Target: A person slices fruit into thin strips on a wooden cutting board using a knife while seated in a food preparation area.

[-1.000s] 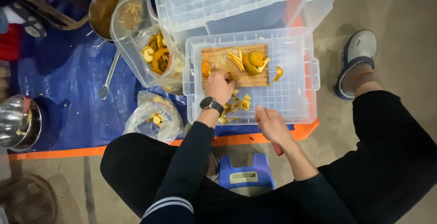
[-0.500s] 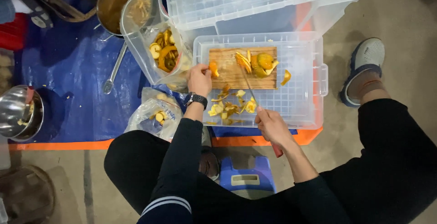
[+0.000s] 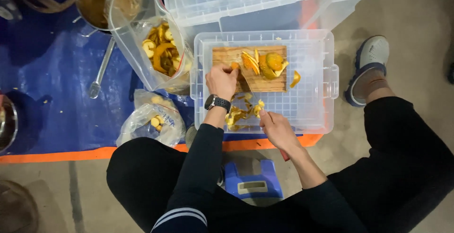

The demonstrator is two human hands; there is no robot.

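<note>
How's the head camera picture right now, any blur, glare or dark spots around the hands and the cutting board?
Head view: the cutting board and clear bin lid are evenly lit, with no strong glare; the left hand and right hand are slightly soft; the knife is thin and hard to make out; the blue tarp at left sits in dim shadow.

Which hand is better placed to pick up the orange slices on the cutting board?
Left, probably. The left hand already rests on the cutting board beside the orange slices; the right hand is nearer the body, holding a knife.
</note>
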